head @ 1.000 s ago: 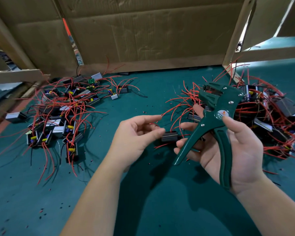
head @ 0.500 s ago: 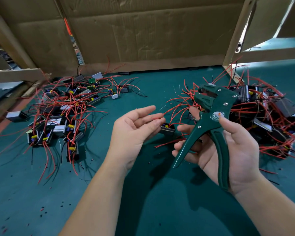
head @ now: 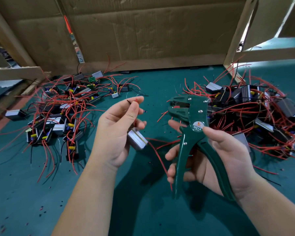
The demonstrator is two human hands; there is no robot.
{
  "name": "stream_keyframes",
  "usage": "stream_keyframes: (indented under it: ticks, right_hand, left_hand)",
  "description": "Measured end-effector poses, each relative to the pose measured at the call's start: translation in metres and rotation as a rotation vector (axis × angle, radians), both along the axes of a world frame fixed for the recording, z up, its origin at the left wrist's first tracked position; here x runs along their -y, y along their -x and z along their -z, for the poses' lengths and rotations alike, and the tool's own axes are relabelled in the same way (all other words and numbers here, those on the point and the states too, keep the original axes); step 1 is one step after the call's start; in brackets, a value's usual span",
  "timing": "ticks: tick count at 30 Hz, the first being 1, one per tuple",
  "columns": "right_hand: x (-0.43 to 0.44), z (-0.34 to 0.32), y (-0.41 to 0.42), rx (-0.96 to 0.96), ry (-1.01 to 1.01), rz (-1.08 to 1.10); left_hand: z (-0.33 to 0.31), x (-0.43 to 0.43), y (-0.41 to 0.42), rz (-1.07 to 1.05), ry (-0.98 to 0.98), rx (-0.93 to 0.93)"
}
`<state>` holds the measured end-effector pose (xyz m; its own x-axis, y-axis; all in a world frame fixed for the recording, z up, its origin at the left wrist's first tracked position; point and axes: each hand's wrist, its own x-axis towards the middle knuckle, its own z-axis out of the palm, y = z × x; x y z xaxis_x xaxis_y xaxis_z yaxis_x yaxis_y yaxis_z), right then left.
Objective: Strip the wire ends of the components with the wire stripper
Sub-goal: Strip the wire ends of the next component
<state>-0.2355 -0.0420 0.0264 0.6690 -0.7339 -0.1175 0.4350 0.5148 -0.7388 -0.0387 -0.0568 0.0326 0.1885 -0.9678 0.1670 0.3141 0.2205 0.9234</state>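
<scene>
Head view, entries from left to right. Left pile (head: 58, 113): small boxed parts with red and black leads, spread loosely over the green surface (head: 143, 215); probably the finished lot, though the lead tips are too small to tell whether they are bare. Scraps (head: 41, 212): dark and red specks on the surface near the bottom left, likely cut insulation, which suggests stripping is well under way. Left hand (head: 116, 133): raised, thumb and forefinger pinching the wire ends (head: 134, 101), one red and one black, tips pointing up and slightly left. Component (head: 137, 139): a silver-sided box hanging just below that hand against the lower fingers; whether they grip it cannot be told. Red lead (head: 160, 160): trails down from the box toward the right hand. Wire stripper (head: 192, 132): green, held off the surface between the hands; long axis runs from the handles at lower right up to the head at upper left; jaws face left toward the pinched ends but stand apart from them; handles spread. Right hand (head: 220, 160): wrapped round the stripper's handles, thumb on the round label. Right pile (head: 254, 116): a dense tangled heap, judged to be the stock left to do. Cardboard wall (head: 152, 34): backs the surface.
</scene>
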Motion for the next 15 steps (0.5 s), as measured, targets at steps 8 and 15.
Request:
stream_keyframes:
  ticks: [8,15]
  right_hand:
    - [0.001,-0.006,0.005,-0.042,-0.067,0.001]
    - [-0.006,-0.002,-0.004,-0.013,-0.106,-0.201]
  left_hand:
    - [0.002,0.002,-0.001,-0.096,-0.051,0.284]
    - [0.001,-0.001,0.006,-0.059,-0.037,0.308]
